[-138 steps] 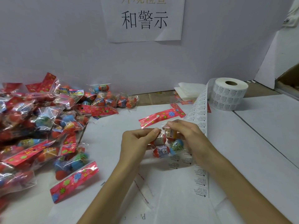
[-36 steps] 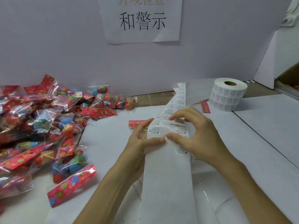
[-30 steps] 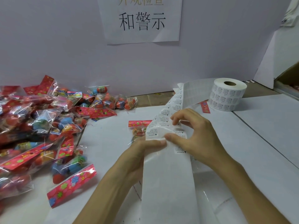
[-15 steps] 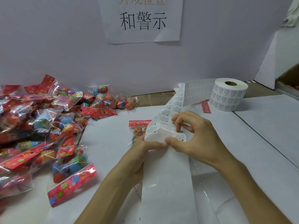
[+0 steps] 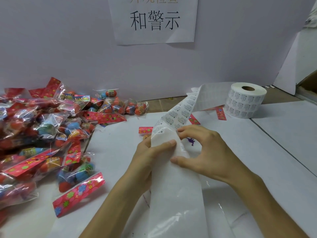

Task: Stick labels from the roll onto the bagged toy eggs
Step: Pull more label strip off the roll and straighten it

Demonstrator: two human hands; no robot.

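Note:
The label roll (image 5: 247, 102) stands at the back right, and its printed strip (image 5: 181, 110) runs forward to my hands. My left hand (image 5: 151, 152) grips the strip at a fold, thumb on top of the bare backing (image 5: 175, 194). At the strip's right edge my right hand (image 5: 205, 152) curls, index tip at the fold and thumb tip lower down, with a lifted label (image 5: 182, 148) between them. One bagged toy egg pack (image 5: 145, 130) lies behind the strip, mostly hidden. Several more bagged eggs form a pile (image 5: 42, 131) on the left.
White paper (image 5: 283, 152) covers the table. A wall with a printed sign (image 5: 154, 19) closes off the back. Loose red header cards (image 5: 220, 112) lie near the roll. A clear bag (image 5: 240, 212) lies at the lower right.
The bag I held 4.6 s ago now lies on the table. Both hands took up the strip and bent it; my right thumb has slid down from the fold, lifting a label edge.

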